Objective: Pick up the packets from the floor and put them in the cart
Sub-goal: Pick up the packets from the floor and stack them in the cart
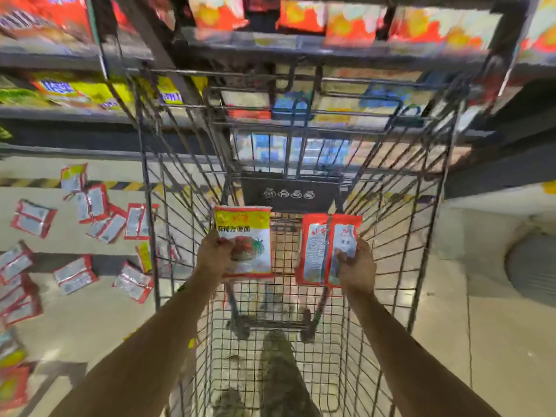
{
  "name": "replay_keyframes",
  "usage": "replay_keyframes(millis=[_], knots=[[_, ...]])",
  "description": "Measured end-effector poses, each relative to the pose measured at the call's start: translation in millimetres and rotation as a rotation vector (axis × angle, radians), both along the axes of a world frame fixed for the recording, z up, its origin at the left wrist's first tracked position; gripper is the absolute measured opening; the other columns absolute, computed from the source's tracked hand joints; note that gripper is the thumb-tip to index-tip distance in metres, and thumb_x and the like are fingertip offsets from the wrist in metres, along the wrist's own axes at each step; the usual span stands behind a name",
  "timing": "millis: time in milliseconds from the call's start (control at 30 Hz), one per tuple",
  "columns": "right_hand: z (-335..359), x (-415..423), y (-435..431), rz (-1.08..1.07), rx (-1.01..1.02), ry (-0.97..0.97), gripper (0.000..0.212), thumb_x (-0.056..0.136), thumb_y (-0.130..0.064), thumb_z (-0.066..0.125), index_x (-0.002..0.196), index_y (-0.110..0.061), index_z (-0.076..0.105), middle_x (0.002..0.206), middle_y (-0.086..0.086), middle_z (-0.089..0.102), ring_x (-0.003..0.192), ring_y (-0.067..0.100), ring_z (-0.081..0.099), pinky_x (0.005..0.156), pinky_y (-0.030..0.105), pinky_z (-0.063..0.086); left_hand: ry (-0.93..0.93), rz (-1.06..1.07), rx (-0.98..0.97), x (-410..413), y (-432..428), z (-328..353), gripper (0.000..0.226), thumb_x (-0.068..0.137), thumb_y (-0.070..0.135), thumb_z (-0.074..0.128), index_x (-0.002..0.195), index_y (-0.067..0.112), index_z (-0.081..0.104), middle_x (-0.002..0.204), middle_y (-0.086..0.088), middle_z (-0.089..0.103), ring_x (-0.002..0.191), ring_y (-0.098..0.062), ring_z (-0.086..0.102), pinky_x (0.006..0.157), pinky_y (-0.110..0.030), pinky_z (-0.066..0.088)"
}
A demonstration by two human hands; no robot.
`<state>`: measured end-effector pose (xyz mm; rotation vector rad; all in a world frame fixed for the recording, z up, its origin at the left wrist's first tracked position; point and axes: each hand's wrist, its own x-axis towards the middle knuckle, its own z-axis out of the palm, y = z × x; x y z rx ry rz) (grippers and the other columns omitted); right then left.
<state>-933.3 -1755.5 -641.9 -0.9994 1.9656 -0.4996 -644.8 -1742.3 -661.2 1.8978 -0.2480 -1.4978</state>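
Two bare forearms reach forward from the bottom of the view, and both hands are inside the wire walls of the shopping cart. The left hand pinches the near left edge of a noodle packet that faces up, with a yellow band at the top and a red border. Its thumb and curled fingers clamp the wrapper. The right hand closes its fingers round the near right edge of a red-backed packet turned printed-back up. I cannot tell whether that is one packet creased along its seam or two held together. Both packets stretch away from the grips, with their long axes running down the length of the cart, and they hang side by side, just apart, above the basket's mesh bottom. I judge the drop needs no more reach: with the packets already between the side walls, letting go should send them straight down into the basket. Many more packets lie scattered on the pale floor, outside the cart's left wall, so the left hand is the nearer one for the following pickup. Stocked store shelves stand beyond the cart's far end.
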Motion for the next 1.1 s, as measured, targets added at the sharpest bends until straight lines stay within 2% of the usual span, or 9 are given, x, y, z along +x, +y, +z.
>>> replay_keyframes(millis=[67, 167, 233, 300, 400, 500, 633, 833, 1100], knots=[[-20.1, -1.2, -3.2, 0.024, -0.048, 0.050, 0.051, 0.087, -0.042, 0.057, 0.130, -0.015, 0.059, 0.098, -0.003, 0.067, 0.091, 0.031, 0.071, 0.070, 0.030, 0.050, -0.023, -0.028, 0.040, 10.1, -0.3, -19.8, 0.018, 0.105, -0.006, 0.045, 0.103, -0.005, 0.062, 0.071, -0.007, 0.078, 0.062, -0.022, 0.077, 0.053, -0.032, 0.062], [-32.0, 5.2, -4.7, 0.074, -0.123, 0.159, 0.055, 0.099, -0.060, 0.037, 0.139, -0.025, 0.051, 0.107, -0.010, 0.062, 0.091, 0.019, 0.062, 0.067, 0.022, 0.048, -0.241, -0.272, 0.014, 25.6, 10.3, -49.0, 0.040, 0.108, 0.015, 0.043, 0.085, 0.020, 0.076, 0.087, -0.016, 0.075, 0.074, -0.030, 0.076, 0.078, -0.044, 0.061], [-33.3, 11.7, -6.6, 0.144, -0.217, 0.283, 0.062, 0.105, -0.061, 0.023, 0.143, -0.017, 0.048, 0.131, 0.003, 0.057, 0.113, 0.027, 0.059, 0.086, 0.037, 0.055, -0.499, -0.430, 0.089, 17.7, 15.2, -42.7, 0.023, 0.100, 0.017, 0.057, 0.116, 0.030, 0.068, 0.126, -0.021, 0.065, 0.112, -0.037, 0.067, 0.099, -0.048, 0.051], [-42.1, 14.5, -5.4, 0.230, -0.277, 0.333, 0.057, 0.109, -0.054, 0.022, 0.137, -0.014, 0.050, 0.140, 0.015, 0.052, 0.127, 0.039, 0.054, 0.101, 0.058, 0.051, -0.776, -0.503, 0.020, -2.8, 17.7, -25.6, 0.050, 0.093, 0.015, 0.059, 0.143, 0.011, 0.050, 0.148, -0.023, 0.048, 0.136, -0.040, 0.047, 0.112, -0.041, 0.037], [-69.7, 12.0, 9.1, 0.468, -0.409, 0.503, 0.046, 0.108, -0.029, 0.055, 0.149, -0.011, 0.044, 0.147, 0.025, 0.053, 0.140, 0.045, 0.049, 0.113, 0.062, 0.040, -1.036, -0.832, -0.179, -20.2, 25.5, -18.2, 0.059, 0.104, 0.029, 0.042, 0.159, 0.012, 0.030, 0.164, -0.023, 0.029, 0.153, -0.040, 0.025, 0.125, -0.050, 0.024], [-84.2, 11.8, 17.1, 0.769, -0.349, 0.655, 0.061, 0.107, -0.042, 0.054, 0.155, -0.005, 0.046, 0.163, 0.026, 0.034, 0.153, 0.045, 0.031, 0.122, 0.059, 0.029, -1.031, -1.098, -0.111, -19.9, 40.0, -40.9, 0.063, 0.111, 0.044, 0.029, 0.167, 0.026, 0.005, 0.175, -0.011, -0.004, 0.162, -0.031, -0.006, 0.130, -0.053, 0.002], [-100.2, 6.2, 15.8, 0.867, -0.222, 0.714, 0.064, 0.109, -0.047, 0.043, 0.157, -0.005, 0.041, 0.169, 0.027, 0.020, 0.158, 0.046, 0.015, 0.125, 0.061, 0.021, -1.037, -1.152, -0.136, -23.0, 46.7, -57.0, 0.065, 0.112, 0.048, 0.025, 0.167, 0.024, 0.000, 0.174, -0.010, -0.015, 0.159, -0.029, -0.020, 0.128, -0.049, -0.014], [-74.5, 17.0, 0.4, 0.856, -0.059, 0.751, 0.079, 0.105, -0.063, 0.033, 0.161, -0.008, 0.031, 0.167, 0.028, 0.025, 0.154, 0.046, 0.027, 0.125, 0.060, 0.024, -1.068, -1.148, -0.091, -25.9, 49.8, -40.6, 0.072, 0.109, 0.057, 0.023, 0.166, 0.025, -0.007, 0.173, -0.010, -0.017, 0.159, -0.030, -0.021, 0.129, -0.052, -0.008], [35.2, 34.5, 13.6, 0.880, -0.099, 0.758, 0.086, 0.097, -0.063, 0.019, 0.166, -0.012, 0.019, 0.172, 0.023, 0.014, 0.159, 0.043, 0.012, 0.130, 0.055, 0.012, -1.105, -1.060, -0.253, -13.2, 73.6, 77.8, 0.076, 0.101, 0.051, 0.041, 0.166, 0.019, 0.019, 0.174, -0.011, 0.010, 0.161, -0.032, 0.009, 0.130, -0.051, 0.009]])
